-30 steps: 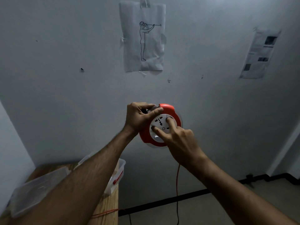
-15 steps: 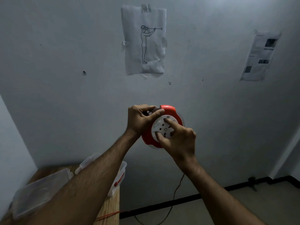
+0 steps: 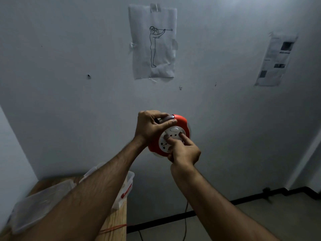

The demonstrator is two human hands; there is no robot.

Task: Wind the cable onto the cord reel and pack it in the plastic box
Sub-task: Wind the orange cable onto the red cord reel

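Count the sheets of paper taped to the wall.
2: a sheet with a line drawing of a standing figure above the hands, and a printed sheet at the upper right. Others may lie outside the view.

Bare hairy forearms, no sleeves; left grip (image 3: 150, 126), right grip (image 3: 185, 151).
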